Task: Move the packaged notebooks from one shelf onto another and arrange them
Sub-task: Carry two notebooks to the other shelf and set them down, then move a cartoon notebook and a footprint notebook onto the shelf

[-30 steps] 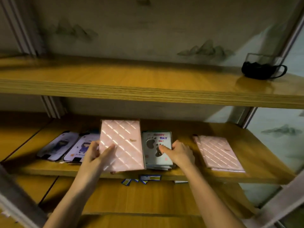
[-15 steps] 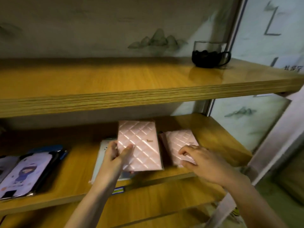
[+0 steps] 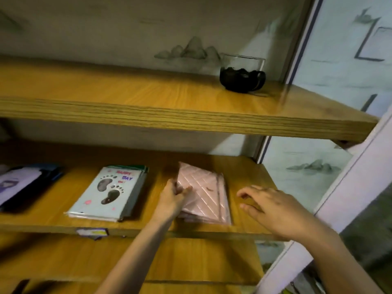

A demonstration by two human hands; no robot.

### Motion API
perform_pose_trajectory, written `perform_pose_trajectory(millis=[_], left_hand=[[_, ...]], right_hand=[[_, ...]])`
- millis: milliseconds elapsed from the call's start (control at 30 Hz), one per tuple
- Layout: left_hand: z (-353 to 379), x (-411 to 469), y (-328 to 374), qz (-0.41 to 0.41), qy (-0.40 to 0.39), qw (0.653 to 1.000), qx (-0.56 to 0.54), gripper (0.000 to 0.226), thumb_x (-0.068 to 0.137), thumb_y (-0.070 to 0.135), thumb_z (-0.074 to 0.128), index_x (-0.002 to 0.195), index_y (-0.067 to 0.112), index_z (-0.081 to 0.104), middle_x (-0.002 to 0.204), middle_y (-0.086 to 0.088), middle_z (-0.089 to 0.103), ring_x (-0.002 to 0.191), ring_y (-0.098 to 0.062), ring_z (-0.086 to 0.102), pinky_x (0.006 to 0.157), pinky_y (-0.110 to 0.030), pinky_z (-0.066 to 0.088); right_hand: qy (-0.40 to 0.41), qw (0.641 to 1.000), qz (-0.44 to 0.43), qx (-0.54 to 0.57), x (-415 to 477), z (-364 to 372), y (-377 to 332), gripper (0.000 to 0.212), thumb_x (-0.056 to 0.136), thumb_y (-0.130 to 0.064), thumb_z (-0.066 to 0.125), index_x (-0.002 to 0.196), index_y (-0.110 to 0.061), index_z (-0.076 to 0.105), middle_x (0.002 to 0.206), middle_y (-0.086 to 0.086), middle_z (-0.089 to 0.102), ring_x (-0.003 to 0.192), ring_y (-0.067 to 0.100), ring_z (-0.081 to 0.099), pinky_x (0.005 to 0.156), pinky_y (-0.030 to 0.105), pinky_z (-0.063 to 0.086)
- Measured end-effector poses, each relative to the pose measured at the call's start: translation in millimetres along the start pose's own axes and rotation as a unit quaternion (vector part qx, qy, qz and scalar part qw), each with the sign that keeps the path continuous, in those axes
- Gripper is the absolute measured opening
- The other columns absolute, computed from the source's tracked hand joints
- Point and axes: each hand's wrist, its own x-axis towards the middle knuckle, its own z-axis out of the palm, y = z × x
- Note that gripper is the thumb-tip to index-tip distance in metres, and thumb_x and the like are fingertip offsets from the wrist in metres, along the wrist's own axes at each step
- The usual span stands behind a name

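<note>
Pink notebook (image 3: 202, 195) pinched at its nine o'clock edge by the left hand (image 3: 171, 201), likely for squaring; right hand (image 3: 273, 211) hovers spread at three o'clock.

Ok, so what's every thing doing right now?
Pink notebooks: stacked flat on the middle shelf.
Left hand: grips the pink stack's left edge.
Right hand: open, holding nothing, right of the stack.
Footprint notebooks: stacked flat, untouched.
Purple notebooks: flat, far left, partly out of view.
Cup: upright on the top shelf, dark stuff inside.
</note>
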Motion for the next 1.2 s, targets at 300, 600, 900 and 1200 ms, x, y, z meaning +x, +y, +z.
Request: perform_pose_trajectory(millis=[300,600,900,1200], left_hand=[[-53,-40,11,0.113,0.139,0.914,0.363,0.048,0.09,0.036,0.051,0.131,0.013,0.044,0.135,-0.007,0.047,0.125,-0.024,0.04,0.102,-0.038,0.036],[-162,-139,-18,0.016,0.265,0.784,0.561,0.041,0.092,0.046,0.04,0.126,0.026,0.05,0.132,0.005,0.052,0.125,-0.018,0.042,0.102,-0.033,0.032],[-285,-227,-39,-0.079,0.382,0.734,0.556,0.039,0.089,0.043,0.049,0.115,0.016,0.058,0.117,-0.003,0.065,0.113,-0.025,0.056,0.091,-0.037,0.042],[-436,-270,-62,-0.096,0.388,0.721,0.566,0.046,0.092,0.048,0.037,0.127,0.02,0.047,0.13,0.002,0.056,0.122,-0.017,0.048,0.098,-0.029,0.036]], right_hand=[[-0.003,0.991,-0.133,0.01,31,11,-34,0.036,0.098,-0.035,0.036,0.134,-0.031,0.039,0.138,-0.008,0.047,0.12,0.012,0.049,0.095,0.031,0.046],[-0.023,0.948,-0.317,0.017,63,18,-141,0.041,0.097,-0.038,0.04,0.137,-0.029,0.037,0.14,-0.007,0.045,0.126,0.013,0.044,0.096,0.03,0.042],[-0.003,0.881,-0.471,0.034,68,22,-319,0.041,0.095,-0.04,0.043,0.135,-0.029,0.038,0.134,-0.008,0.05,0.121,0.014,0.048,0.088,0.028,0.04],[0.004,0.866,-0.499,0.034,59,39,-501,0.041,0.095,-0.038,0.043,0.135,-0.026,0.039,0.136,-0.003,0.049,0.125,0.018,0.046,0.096,0.036,0.041]])
